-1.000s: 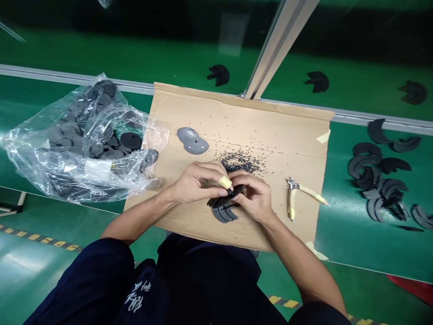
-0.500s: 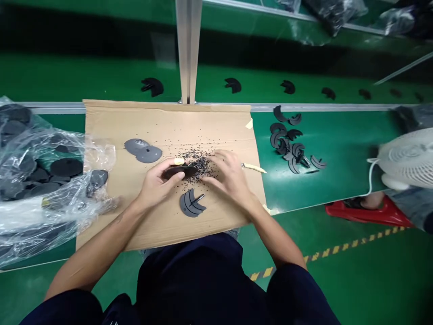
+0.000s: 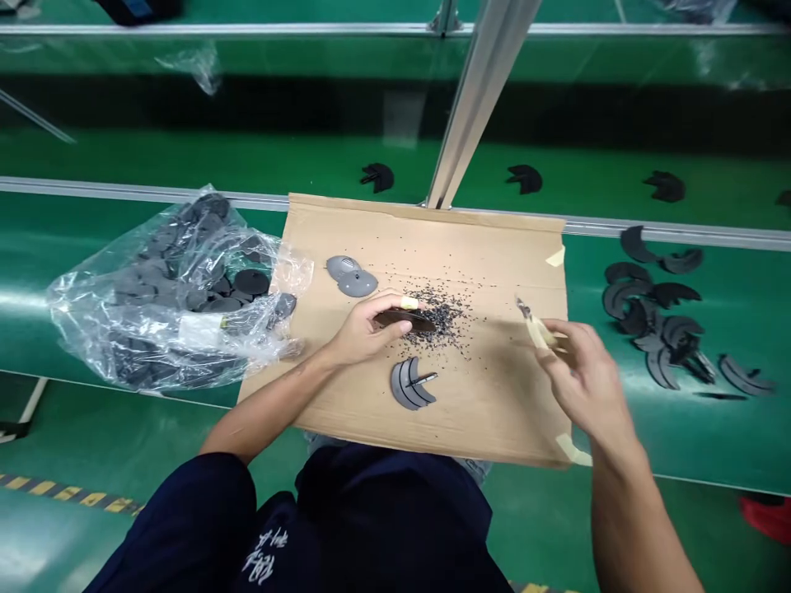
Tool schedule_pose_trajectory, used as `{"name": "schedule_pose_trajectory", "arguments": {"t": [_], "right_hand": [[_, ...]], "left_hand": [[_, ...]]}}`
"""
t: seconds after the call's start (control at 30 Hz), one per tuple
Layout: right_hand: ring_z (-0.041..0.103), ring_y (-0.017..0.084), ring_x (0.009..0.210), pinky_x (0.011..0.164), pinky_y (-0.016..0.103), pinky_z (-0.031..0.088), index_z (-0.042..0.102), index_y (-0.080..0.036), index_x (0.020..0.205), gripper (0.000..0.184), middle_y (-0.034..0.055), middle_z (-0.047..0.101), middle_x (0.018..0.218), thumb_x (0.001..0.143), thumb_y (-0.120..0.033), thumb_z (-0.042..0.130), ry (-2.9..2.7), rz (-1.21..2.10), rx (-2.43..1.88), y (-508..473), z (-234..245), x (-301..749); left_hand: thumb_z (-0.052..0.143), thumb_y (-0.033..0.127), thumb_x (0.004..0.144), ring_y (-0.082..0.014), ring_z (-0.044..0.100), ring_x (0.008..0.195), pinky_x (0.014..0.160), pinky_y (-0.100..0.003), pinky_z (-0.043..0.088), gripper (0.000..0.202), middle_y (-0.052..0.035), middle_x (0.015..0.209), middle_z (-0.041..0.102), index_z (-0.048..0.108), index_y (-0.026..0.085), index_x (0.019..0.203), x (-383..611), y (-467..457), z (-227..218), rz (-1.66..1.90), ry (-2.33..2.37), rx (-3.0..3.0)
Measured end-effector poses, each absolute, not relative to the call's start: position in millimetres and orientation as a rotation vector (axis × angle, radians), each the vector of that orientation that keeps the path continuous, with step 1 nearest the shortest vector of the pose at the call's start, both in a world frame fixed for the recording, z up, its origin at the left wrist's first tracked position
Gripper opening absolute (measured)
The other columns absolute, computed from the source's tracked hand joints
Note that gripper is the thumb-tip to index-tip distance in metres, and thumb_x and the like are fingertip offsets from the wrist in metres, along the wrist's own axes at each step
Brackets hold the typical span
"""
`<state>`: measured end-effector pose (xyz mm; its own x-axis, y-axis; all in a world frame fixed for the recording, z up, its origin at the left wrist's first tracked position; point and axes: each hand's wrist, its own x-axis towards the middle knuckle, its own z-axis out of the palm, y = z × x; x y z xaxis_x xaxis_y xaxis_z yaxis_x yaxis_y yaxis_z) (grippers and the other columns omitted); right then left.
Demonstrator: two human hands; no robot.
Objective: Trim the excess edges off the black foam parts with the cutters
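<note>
My left hand [image 3: 364, 331] pinches a dark, round plastic disc [image 3: 408, 320] between thumb and fingers, tilted almost edge-on. One of its fingers wears a yellow wrap. Under and beside the disc, small black shavings [image 3: 443, 317] lie scattered on the cardboard sheet [image 3: 494, 412]. To the right, my right hand [image 3: 581, 375] is closed around a small knife [image 3: 540, 331] with a pale yellow, wrapped-looking handle; its metal tip points up and left. A grey curved part with a pin [image 3: 411, 385] lies below the disc. Two grey discs [image 3: 357, 283] overlap at upper left.
A clear plastic bag [image 3: 179, 305] of dark discs sits at left, overlapping the cardboard. Several dark curved parts [image 3: 661, 305] are piled on the green table at right. Behind the cardboard rises a metal post [image 3: 482, 99]; more parts [image 3: 524, 179] lie spaced along the green strip there.
My right hand has moved right, away from the shavings, and picked up the yellow-handled knife from the cardboard. My left hand still holds the disc. The camera view has swung left.
</note>
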<state>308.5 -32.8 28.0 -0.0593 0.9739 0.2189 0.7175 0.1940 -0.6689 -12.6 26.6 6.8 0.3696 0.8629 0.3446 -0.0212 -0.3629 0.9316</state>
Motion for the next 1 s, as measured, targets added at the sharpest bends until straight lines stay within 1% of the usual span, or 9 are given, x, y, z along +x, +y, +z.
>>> {"name": "schedule_pose_trajectory", "arguments": {"t": [0.1, 0.17, 0.23, 0.37, 0.43, 0.5, 0.6, 0.8, 1.0], "right_hand": [[0.066, 0.018, 0.067, 0.063, 0.037, 0.060, 0.061, -0.023, 0.113, 0.037, 0.0062, 0.069, 0.088, 0.103, -0.051, 0.039, -1.545, 1.277, -1.212, -3, 30, 268], [0.058, 0.013, 0.059, 0.064, 0.035, 0.061, 0.060, -0.021, 0.112, 0.040, 0.0021, 0.064, 0.082, 0.104, -0.054, 0.039, -1.467, 1.531, -1.074, 11, 30, 242], [0.057, 0.012, 0.062, 0.069, 0.033, 0.061, 0.061, -0.021, 0.113, 0.041, 0.0006, 0.061, 0.081, 0.104, -0.055, 0.042, -1.524, 1.618, -0.990, 19, 31, 224], [0.068, 0.020, 0.095, 0.087, 0.038, 0.060, 0.057, -0.022, 0.127, 0.041, 0.0076, 0.069, 0.107, 0.099, -0.051, 0.057, -1.849, 1.375, -1.013, 19, 30, 216], [0.067, 0.024, 0.110, 0.094, 0.043, 0.058, 0.054, -0.023, 0.134, 0.046, 0.0110, 0.068, 0.122, 0.095, -0.047, 0.063, -2.005, 1.128, -1.059, 17, 27, 219], [0.065, 0.027, 0.116, 0.098, 0.046, 0.057, 0.051, -0.023, 0.138, 0.046, 0.0130, 0.067, 0.129, 0.097, -0.041, 0.060, -2.112, 0.910, -1.027, 16, 23, 222], [0.064, 0.028, 0.111, 0.094, 0.047, 0.056, 0.051, -0.022, 0.139, 0.042, 0.0142, 0.067, 0.126, 0.100, -0.037, 0.052, -2.157, 0.689, -0.949, 16, 19, 226], [0.063, 0.026, 0.094, 0.080, 0.044, 0.056, 0.055, -0.024, 0.142, 0.051, 0.0119, 0.068, 0.111, 0.096, -0.045, 0.063, -2.154, 0.534, -1.004, 14, 16, 229], [0.064, 0.024, 0.089, 0.075, 0.039, 0.055, 0.057, -0.024, 0.141, 0.051, 0.0115, 0.068, 0.105, 0.094, -0.040, 0.069, -2.170, 0.465, -0.995, 12, 13, 230]], "left_hand": [[0.070, 0.037, 0.094, -0.0168, 0.071, 0.101, 0.092, -0.033, 0.057, 0.028, -0.0093, 0.107, 0.076, 0.074, 0.016, 0.112, -16, 28, 9, 1.127, 0.763, 1.678], [0.070, 0.036, 0.094, -0.0157, 0.070, 0.098, 0.090, -0.031, 0.057, 0.027, -0.0083, 0.105, 0.076, 0.074, 0.016, 0.113, -18, 30, 10, 1.135, 0.769, 1.686], [0.071, 0.035, 0.094, -0.0148, 0.070, 0.098, 0.088, -0.030, 0.057, 0.026, -0.0075, 0.105, 0.075, 0.074, 0.017, 0.113, -21, 32, 9, 1.157, 0.772, 1.692], [0.072, 0.033, 0.093, -0.0151, 0.069, 0.097, 0.088, -0.030, 0.058, 0.024, -0.0071, 0.104, 0.074, 0.074, 0.019, 0.112, -25, 36, 7, 1.184, 0.784, 1.726], [0.073, 0.031, 0.092, -0.0151, 0.070, 0.096, 0.087, -0.031, 0.059, 0.023, -0.0071, 0.104, 0.074, 0.074, 0.019, 0.113, -25, 35, 6, 1.170, 0.768, 1.754], [0.074, 0.028, 0.092, -0.0147, 0.070, 0.097, 0.088, -0.030, 0.059, 0.024, -0.0071, 0.104, 0.075, 0.074, 0.019, 0.114, -25, 34, 6, 1.147, 0.750, 1.777], [0.076, 0.024, 0.090, -0.0141, 0.072, 0.097, 0.089, -0.028, 0.059, 0.026, -0.0073, 0.104, 0.076, 0.075, 0.019, 0.115, -25, 33, 9, 1.137, 0.752, 1.793], [0.077, 0.027, 0.090, -0.0150, 0.072, 0.096, 0.087, -0.029, 0.060, 0.025, -0.0076, 0.105, 0.077, 0.077, 0.020, 0.113, -28, 32, 14, 1.124, 0.799, 1.802], [0.076, 0.025, 0.090, -0.0140, 0.071, 0.096, 0.086, -0.027, 0.060, 0.026, -0.0075, 0.105, 0.076, 0.077, 0.020, 0.115, -28, 32, 12, 1.145, 0.770, 1.809]]}}
